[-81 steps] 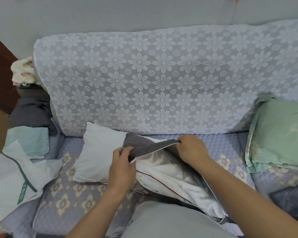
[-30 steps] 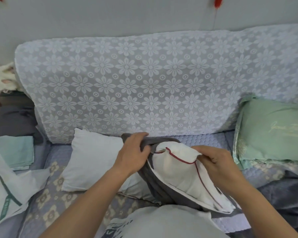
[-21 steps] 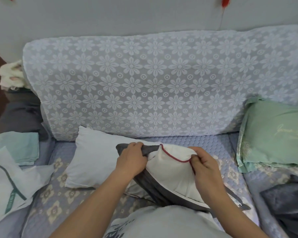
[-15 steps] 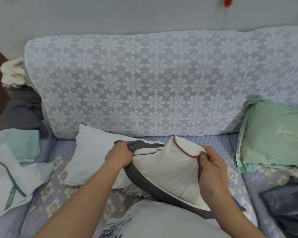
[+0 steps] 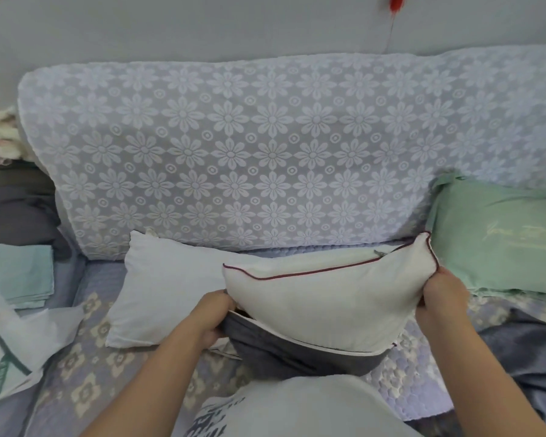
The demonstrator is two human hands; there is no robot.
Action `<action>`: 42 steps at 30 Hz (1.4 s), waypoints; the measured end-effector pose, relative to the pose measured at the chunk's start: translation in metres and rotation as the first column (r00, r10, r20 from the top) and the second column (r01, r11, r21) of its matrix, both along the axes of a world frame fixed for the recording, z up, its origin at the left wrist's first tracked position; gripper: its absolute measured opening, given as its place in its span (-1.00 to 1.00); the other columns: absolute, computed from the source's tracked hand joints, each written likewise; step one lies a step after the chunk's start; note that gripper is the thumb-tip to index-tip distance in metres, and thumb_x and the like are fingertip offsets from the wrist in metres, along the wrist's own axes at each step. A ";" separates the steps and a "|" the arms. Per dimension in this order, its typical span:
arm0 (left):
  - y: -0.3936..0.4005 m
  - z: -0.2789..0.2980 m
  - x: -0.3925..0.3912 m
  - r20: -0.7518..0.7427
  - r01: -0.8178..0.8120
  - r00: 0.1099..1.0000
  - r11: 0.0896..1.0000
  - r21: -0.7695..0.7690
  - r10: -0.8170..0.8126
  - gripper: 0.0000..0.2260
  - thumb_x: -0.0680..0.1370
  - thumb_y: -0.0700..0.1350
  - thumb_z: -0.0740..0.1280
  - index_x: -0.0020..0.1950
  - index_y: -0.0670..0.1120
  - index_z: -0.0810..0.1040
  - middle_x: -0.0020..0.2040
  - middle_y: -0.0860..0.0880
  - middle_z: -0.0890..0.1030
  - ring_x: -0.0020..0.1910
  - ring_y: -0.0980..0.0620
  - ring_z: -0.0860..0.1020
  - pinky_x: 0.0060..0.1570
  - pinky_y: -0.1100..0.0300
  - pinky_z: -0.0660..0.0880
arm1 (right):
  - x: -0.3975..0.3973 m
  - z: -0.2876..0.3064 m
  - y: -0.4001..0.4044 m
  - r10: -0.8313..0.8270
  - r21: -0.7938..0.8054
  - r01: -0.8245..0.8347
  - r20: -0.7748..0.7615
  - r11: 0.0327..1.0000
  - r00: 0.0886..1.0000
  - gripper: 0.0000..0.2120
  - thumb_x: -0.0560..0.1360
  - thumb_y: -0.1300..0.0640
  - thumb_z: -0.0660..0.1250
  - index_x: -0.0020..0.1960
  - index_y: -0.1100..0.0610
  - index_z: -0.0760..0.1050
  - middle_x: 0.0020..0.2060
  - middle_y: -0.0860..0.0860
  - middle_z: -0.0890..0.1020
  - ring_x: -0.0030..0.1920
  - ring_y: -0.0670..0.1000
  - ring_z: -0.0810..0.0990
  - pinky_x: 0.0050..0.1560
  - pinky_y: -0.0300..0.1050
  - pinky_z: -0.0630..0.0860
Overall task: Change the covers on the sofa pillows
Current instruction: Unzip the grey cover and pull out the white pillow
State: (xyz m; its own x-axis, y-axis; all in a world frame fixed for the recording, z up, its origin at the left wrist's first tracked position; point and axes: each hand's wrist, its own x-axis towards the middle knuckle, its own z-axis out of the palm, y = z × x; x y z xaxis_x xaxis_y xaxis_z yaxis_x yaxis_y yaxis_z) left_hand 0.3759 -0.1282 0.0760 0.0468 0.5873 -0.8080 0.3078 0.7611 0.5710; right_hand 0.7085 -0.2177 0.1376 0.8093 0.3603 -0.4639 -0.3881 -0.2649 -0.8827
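Left hand (image 5: 213, 316) gripping dark grey fabric cover (image 5: 297, 354), right hand (image 5: 440, 298) clutching white red-piped pillow (image 5: 322, 304) above cover; stripping underway, next pulling pillow free.

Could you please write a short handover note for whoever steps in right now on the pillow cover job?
Left hand: grip on the edge of the grey cover, low on the pillow's left side.
Right hand: grip on the right end of the white pillow with red piping.
That pillow is mostly out of the grey cover, which is bunched around its lower part.
A bare white pillow lies to the left on the sofa seat; a green-covered pillow leans at the right.
Folded green cloth sits at far left.
Left to do: pull the grey cover fully off, then fit fresh covers.
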 end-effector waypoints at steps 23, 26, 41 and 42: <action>-0.038 -0.013 0.094 -0.294 0.567 0.821 0.758 0.322 -0.490 -0.71 0.43 0.24 0.32 -0.15 0.02 0.58 -0.13 0.01 0.65 -0.11 -0.03 0.63 -0.03 0.04 0.58 | -0.015 0.060 -0.023 0.566 -0.713 -0.496 0.699 0.496 -0.437 -0.63 0.56 -0.15 0.30 -0.27 -0.02 0.23 -0.41 -0.01 0.42 -0.39 0.11 0.42 -0.33 -0.05 0.29; -0.027 -0.023 0.100 -0.342 0.589 0.802 0.745 0.314 -0.490 -0.62 0.32 0.22 0.33 -0.03 0.00 0.60 -0.07 -0.03 0.63 -0.11 -0.05 0.62 -0.09 0.05 0.59 | -0.006 0.120 -0.028 0.574 -0.637 -0.472 0.765 0.610 -0.291 -0.51 0.58 -0.25 0.19 -0.32 0.11 0.35 -0.42 0.00 0.42 -0.37 0.07 0.37 -0.33 0.00 0.24; -0.017 -0.034 0.116 0.042 0.171 0.982 0.961 0.218 -0.185 -0.76 0.60 0.10 0.35 0.03 -0.06 0.61 -0.20 -0.11 0.69 -0.26 -0.09 0.60 -0.28 0.14 0.48 | 0.042 0.193 -0.098 0.348 0.004 -0.471 0.668 0.882 0.658 -0.52 0.48 -0.23 0.37 -0.14 0.23 0.51 -0.32 0.03 0.56 -0.31 -0.01 0.54 -0.29 -0.06 0.46; -0.020 -0.033 0.121 0.031 0.146 0.987 0.961 0.233 -0.157 -0.81 0.60 0.04 0.36 0.05 -0.07 0.61 -0.13 -0.13 0.70 -0.18 -0.12 0.62 -0.23 0.12 0.51 | 0.047 0.195 -0.103 0.317 0.076 -0.476 0.653 0.876 0.688 -0.53 0.48 -0.22 0.38 -0.14 0.24 0.53 -0.30 0.05 0.58 -0.30 0.02 0.56 -0.29 -0.04 0.48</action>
State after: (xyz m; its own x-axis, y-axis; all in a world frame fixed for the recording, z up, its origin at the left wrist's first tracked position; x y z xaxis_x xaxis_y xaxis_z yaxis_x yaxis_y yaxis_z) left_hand 0.4967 -0.1485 0.0434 0.1860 0.7394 -0.6470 0.3766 0.5546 0.7420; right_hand 0.7552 -0.3205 0.3327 0.6394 0.7406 0.2065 0.3428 -0.0342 -0.9388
